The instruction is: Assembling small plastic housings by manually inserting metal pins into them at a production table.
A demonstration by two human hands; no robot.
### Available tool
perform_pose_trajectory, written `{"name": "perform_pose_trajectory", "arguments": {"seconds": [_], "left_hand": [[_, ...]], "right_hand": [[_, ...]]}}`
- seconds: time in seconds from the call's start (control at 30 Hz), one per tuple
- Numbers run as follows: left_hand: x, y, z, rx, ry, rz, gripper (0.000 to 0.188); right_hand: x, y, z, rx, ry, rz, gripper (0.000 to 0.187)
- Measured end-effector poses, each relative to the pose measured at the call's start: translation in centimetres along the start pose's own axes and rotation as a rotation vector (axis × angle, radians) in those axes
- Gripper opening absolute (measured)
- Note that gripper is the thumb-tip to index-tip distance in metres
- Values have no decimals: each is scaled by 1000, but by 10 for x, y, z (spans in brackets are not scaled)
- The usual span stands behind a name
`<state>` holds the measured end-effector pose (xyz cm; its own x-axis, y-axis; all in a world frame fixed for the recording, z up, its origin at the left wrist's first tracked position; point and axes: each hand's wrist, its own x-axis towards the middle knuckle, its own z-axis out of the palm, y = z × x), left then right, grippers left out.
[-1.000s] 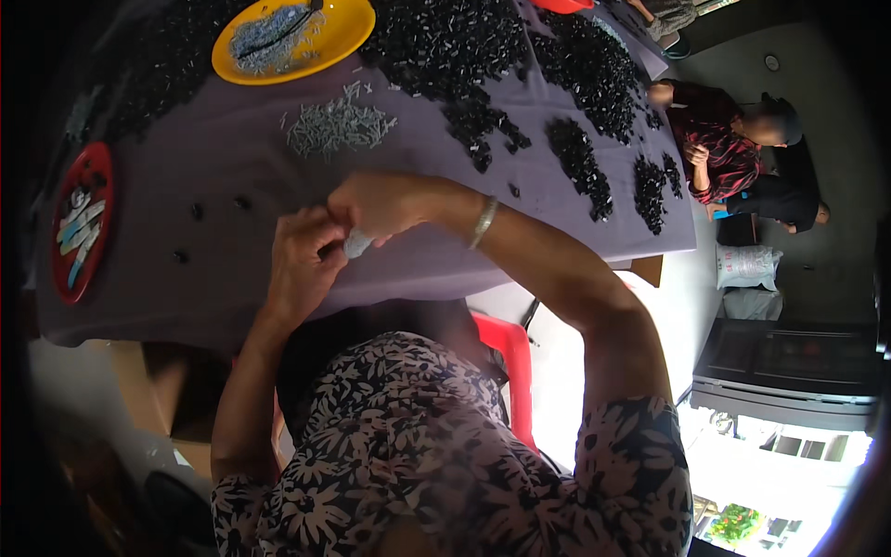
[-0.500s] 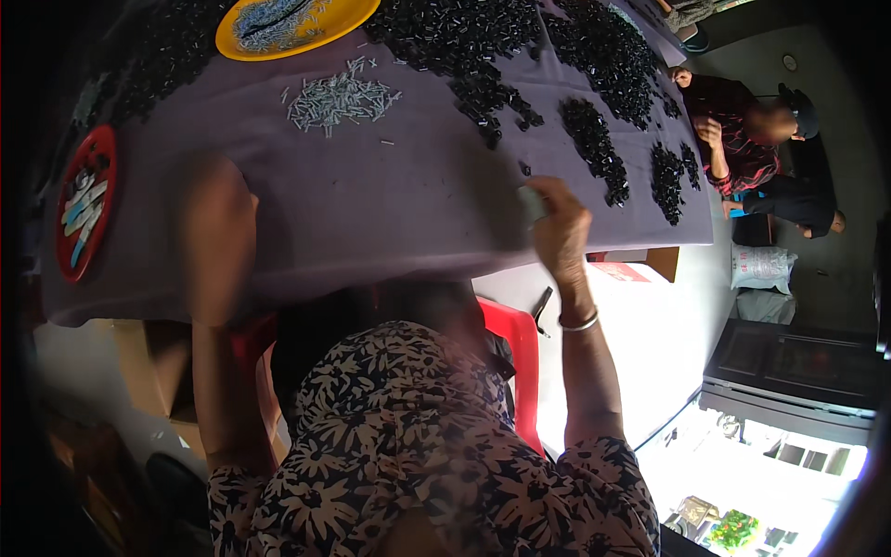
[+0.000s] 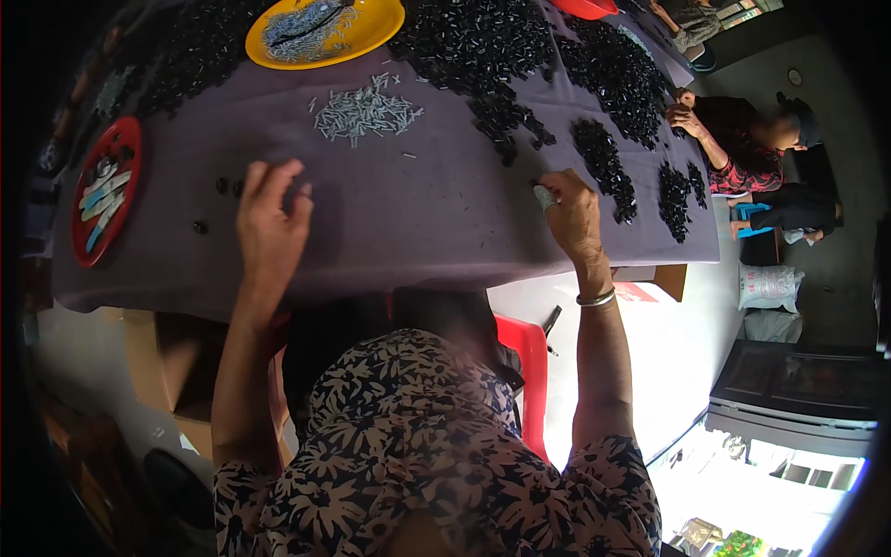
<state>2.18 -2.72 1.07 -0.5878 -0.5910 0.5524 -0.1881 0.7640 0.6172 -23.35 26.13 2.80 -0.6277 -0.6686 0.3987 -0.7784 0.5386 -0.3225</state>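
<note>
A small pale grey cylindrical piece (image 3: 544,197) is pinched at the fingertips of the right hand (image 3: 574,215), just above the purple-covered counter (image 3: 418,213), beside scattered small black pieces (image 3: 603,167).

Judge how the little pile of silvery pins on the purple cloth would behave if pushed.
The silvery pins look thin and loose, so they would likely scatter rather than slide together. Being slim rods, some may roll, though the purple cloth probably slows them. Each seems light.
</note>
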Motion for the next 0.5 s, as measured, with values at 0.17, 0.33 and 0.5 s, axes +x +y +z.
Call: {"name": "perform_pose_trajectory", "arguments": {"seconds": [0.17,0.33,0.5], "left_hand": [[-9,11,14,-124,-82,56,22],[-11,9,16,-185,-190,-31,19],[-12,9,17,-127,-167,15,16]], "right_hand": [[7,4,0,164,-37,57,18],[13,-3,11,124,-52,61,15],[19,-18,11,191,-134,-10,15]]}}
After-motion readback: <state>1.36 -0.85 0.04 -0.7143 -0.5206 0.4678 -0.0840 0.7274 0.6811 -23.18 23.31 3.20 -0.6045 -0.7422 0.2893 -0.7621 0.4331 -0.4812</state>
